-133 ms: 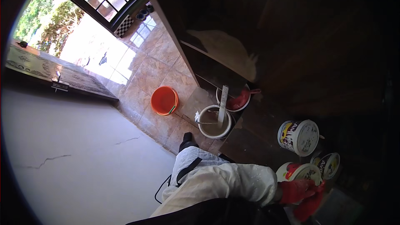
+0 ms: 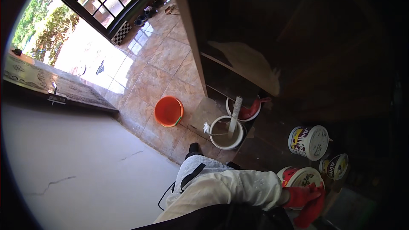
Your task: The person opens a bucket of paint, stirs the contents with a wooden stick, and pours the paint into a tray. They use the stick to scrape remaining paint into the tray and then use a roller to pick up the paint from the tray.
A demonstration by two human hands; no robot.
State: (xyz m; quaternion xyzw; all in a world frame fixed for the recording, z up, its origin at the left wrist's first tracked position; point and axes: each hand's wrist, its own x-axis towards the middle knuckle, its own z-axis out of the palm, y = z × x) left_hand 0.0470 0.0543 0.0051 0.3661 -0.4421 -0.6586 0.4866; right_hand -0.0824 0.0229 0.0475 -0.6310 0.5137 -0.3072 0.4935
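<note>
Both of my hands wear red gloves and meet at the lower right. My left hand (image 2: 298, 197), at the end of a white sleeve, presses against my right hand (image 2: 311, 213), which is lower and in shadow. How their fingers are bent, and whether anything is between them, I cannot make out. Directly beyond them stands a lidded round tub (image 2: 303, 177) with a white and red side; its near edge is hidden by the gloves. Two more lidded tubs stand past it, a larger white one (image 2: 316, 142) and a smaller dark-labelled one (image 2: 339, 167).
An orange bucket (image 2: 169, 111) stands on the tiled floor (image 2: 159, 73). A white bucket (image 2: 218, 143) holds murky liquid and a long pale tool (image 2: 235, 117). Behind it, another bucket has something red (image 2: 250, 110) inside. A cracked white wall (image 2: 85, 157) runs along the left.
The view has shifted slightly, so the floor and buckets appear a little lower. My two gloved hands stay together beside the tub, slightly further left in the picture.
</note>
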